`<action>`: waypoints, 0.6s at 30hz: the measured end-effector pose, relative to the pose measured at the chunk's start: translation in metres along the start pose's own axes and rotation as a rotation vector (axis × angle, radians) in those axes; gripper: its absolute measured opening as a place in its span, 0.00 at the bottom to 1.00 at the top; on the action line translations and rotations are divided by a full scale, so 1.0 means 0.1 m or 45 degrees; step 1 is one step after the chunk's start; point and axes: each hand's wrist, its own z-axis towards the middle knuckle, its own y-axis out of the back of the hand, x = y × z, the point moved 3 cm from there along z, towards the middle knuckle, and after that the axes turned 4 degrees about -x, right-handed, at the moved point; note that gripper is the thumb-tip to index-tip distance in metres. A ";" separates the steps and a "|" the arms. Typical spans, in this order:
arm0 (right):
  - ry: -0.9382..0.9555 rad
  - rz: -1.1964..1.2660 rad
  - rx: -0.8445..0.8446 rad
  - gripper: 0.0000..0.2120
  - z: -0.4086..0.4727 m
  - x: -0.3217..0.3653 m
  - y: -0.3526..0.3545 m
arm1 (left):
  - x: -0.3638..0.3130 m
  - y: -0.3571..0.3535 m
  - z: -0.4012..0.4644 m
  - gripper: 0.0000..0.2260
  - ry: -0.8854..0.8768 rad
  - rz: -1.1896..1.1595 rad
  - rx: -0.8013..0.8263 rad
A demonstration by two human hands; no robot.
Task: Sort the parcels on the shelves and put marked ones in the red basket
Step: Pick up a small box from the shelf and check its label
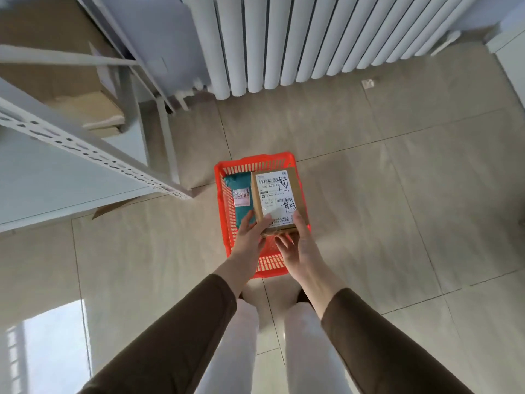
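Note:
A red basket stands on the tiled floor below me. Over it I hold a brown cardboard parcel with a white shipping label and black handwritten marks. My left hand grips its near left corner, thumb on the label. My right hand grips the near right corner, thumb on top and fingers underneath. A teal bag parcel with a pink-marked label lies inside the basket on the left.
A white metal shelf rack stands at the left, with brown cardboard boxes on a lower shelf. A white radiator lines the far wall. A scrap of cardboard lies on the floor by the rack.

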 end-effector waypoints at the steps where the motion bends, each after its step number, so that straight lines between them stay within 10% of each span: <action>1: -0.004 -0.026 0.011 0.23 0.21 -0.04 0.06 | 0.12 0.00 0.16 0.31 0.019 -0.023 -0.015; 7: -0.021 -0.232 -0.049 0.32 1.45 -0.33 0.43 | 0.85 -0.05 1.17 0.16 0.182 -0.234 0.007; 13: -0.088 -0.165 -0.007 0.19 2.47 -0.71 0.63 | 1.45 0.02 2.20 0.37 0.277 -0.343 -0.009; 18: -0.106 -0.082 -0.054 0.20 3.29 -0.94 0.67 | 1.77 0.13 3.05 0.32 0.325 -0.514 -0.022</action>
